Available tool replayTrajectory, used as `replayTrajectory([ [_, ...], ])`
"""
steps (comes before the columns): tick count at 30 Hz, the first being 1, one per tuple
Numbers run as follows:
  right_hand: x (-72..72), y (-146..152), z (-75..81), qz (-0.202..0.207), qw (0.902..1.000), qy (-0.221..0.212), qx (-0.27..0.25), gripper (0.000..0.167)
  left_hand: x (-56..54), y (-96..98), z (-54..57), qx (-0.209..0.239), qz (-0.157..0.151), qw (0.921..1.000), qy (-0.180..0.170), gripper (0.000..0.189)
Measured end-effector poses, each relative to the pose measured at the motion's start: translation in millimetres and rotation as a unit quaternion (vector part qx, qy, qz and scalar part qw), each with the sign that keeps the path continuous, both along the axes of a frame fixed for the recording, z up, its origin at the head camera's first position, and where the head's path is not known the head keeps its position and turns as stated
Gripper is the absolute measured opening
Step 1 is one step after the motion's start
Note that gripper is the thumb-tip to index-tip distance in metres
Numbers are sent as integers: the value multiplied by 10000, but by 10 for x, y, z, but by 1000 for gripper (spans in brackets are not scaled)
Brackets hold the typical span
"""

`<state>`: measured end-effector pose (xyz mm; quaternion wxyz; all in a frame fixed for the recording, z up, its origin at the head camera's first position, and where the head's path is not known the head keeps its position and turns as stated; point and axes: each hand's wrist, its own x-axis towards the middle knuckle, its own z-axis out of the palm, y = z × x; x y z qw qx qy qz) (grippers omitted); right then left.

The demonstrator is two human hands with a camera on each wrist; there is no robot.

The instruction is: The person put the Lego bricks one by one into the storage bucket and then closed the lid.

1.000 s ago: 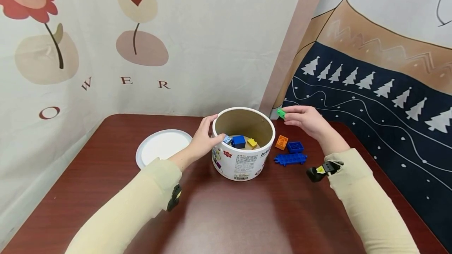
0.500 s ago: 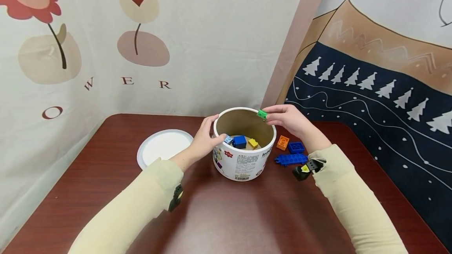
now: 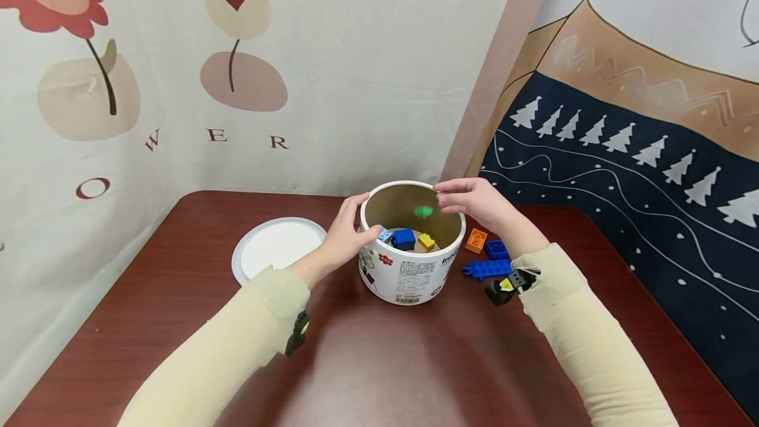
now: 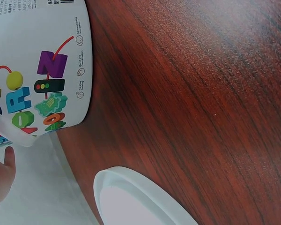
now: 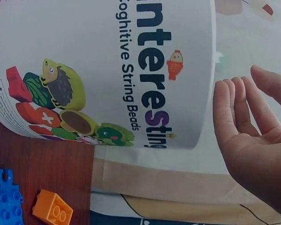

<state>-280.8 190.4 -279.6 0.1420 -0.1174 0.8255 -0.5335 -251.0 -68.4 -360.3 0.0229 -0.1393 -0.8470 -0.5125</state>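
We are steadying the tub [image 3: 409, 275], our left hand [image 3: 340, 242] gripping its rim; the fingers of our right hand [image 3: 477, 201] are hanging parted and empty, the blurred green block [image 3: 423, 211] seemingly falling inside. Releasing lower would be gentler.

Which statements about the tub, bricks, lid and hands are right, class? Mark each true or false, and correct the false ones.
1. The left hand touches the tub. True.
2. The right hand grips the green brick. False: a gap shows between them, and the green brick is blurred.
3. The yellow brick is inside the tub. True.
4. The lid covers the tub. False: the lid lies on the table.
5. The orange brick lies outside the tub. True.
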Motion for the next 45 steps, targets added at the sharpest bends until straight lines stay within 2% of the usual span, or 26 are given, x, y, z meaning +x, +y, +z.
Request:
replayTrajectory([
  [7,43,243,-31,-132,9992,268,-271,44,-3,4,-7,20,-19,10000,22,72],
  [12,89,565,-141,-270,9980,453,-351,38,-19,-5,-23,9,-37,10000,22,72],
  [17,123,937,-372,-457,9980,407,-186,34,-21,-9,-16,44,-35,10000,19,71],
  [23,208,1281,-731,-589,9979,192,205,53,-8,-7,-14,32,-19,10000,21,71],
  [26,252,1393,-900,-670,9967,46,466,58,-7,-3,-15,26,-16,10000,8,71],
  [29,274,1473,-1029,-784,9948,-28,654,58,-7,1,-10,9,-22,10000,6,71],
  [33,276,1522,-1123,-877,9920,-65,904,58,-5,-1,-3,13,-9,10000,-11,72],
  [39,265,1520,-1180,-830,9890,-175,1212,58,-7,0,-1,25,-27,10000,-1,71],
  [45,230,1483,-1233,-652,9891,-296,1286,57,-14,3,-12,71,-81,9999,113,70],
])
